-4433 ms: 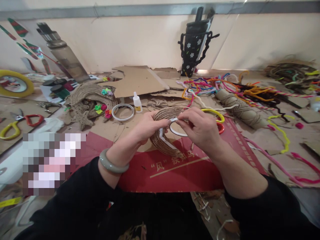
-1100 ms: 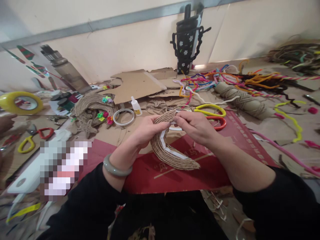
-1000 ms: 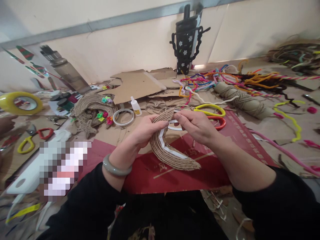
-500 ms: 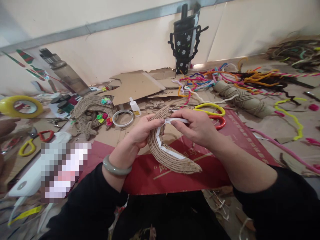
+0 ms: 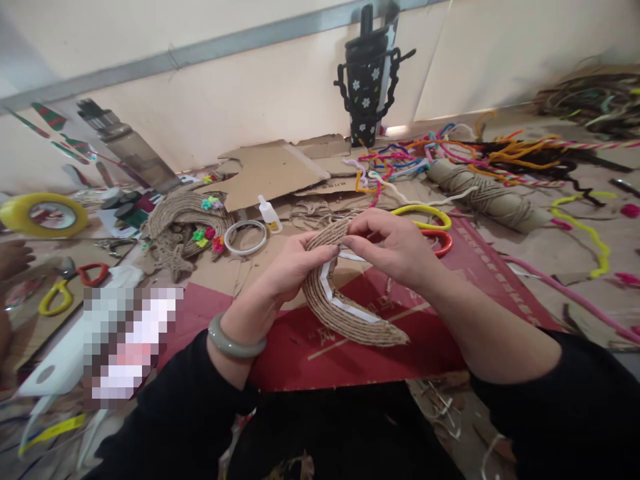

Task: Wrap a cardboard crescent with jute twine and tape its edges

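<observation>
A crescent of coiled twine (image 5: 350, 327), covered in curved rows of cord, is tilted above the red board (image 5: 295, 360). White tape (image 5: 355, 311) runs in angled lengths along its inner curve. My left hand (image 5: 290, 270) grips the crescent's upper part, thumb on the face towards me and fingers behind. At the crescent's upper end my right hand (image 5: 395, 250) is closed in a pinch, with part of the white tape showing below its thumb. What lies between those fingertips is mostly hidden. Scissors with yellow and red handles (image 5: 435, 244) lie behind my right hand.
A glue bottle (image 5: 270, 215), a tape roll (image 5: 245, 238) and a decorated twine crescent (image 5: 187, 213) sit left of centre. A black tumbler (image 5: 365, 97) stands at the wall. Right of it lie coloured pipe cleaners (image 5: 525, 157) and a twine-wrapped roll (image 5: 490, 197). Another person's hand (image 5: 15, 260) shows far left.
My right hand has shifted left to the crescent's upper end, and less of the white tape shows beside it. The crescent and my left hand have moved slightly right.
</observation>
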A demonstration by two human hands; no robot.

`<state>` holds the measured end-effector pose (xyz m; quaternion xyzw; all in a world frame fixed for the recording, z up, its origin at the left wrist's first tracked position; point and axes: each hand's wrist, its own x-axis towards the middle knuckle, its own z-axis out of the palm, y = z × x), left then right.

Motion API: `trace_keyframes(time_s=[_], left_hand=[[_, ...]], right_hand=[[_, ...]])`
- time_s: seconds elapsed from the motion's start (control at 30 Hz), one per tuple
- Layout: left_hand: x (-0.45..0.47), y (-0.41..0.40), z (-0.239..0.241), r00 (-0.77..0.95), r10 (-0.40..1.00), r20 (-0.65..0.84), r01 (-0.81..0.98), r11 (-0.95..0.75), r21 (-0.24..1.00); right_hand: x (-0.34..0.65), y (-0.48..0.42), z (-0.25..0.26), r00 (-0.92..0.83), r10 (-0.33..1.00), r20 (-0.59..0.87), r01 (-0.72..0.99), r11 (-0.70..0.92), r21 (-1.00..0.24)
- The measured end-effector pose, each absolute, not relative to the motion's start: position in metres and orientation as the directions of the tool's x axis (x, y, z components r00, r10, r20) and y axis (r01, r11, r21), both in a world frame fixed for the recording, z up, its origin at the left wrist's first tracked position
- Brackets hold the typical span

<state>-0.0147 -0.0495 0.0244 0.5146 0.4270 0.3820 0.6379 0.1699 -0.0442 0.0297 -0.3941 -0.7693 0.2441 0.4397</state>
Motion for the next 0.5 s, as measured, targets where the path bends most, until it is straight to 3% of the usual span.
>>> trace_keyframes(time_s=[0.5], left_hand=[[-0.0151,-0.0483,0.0244,0.319,0.934,-0.163,-0.036,0.184,0.982]], right_hand=[[0.1695,-0.0422,0.0303,-0.344,0.844,0.411,0.341,0.52,-0.783]])
